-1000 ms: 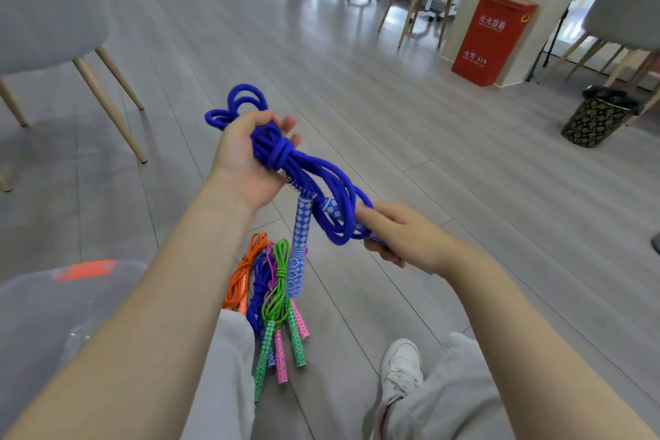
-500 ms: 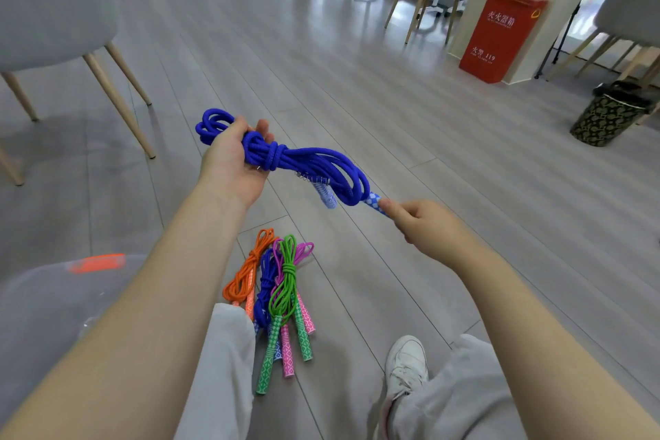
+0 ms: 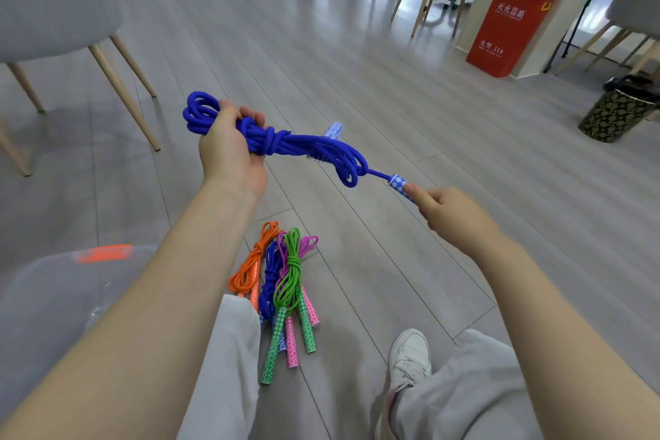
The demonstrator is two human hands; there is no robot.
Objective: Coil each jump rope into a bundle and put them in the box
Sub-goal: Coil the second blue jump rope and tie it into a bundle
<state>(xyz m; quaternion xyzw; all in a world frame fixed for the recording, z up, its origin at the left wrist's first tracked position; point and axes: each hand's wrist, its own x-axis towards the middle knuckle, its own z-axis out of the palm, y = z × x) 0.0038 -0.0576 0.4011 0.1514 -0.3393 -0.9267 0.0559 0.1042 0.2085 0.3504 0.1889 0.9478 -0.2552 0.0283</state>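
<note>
Left hand grips the coiled blue jump rope; right hand pinches its checked handle (cord taut between). Bundled ropes lie on floor below it, clear box to their left

A single head-worn wide-angle camera supplies the only view. It looks forward and steeply down from above a seated person's lap, with both forearms entering from the bottom edge and the hands close to the lens at mid-frame. The floor recedes toward the top edge, where straight lines bow from wide-angle distortion. No second view overlaps it.
</note>
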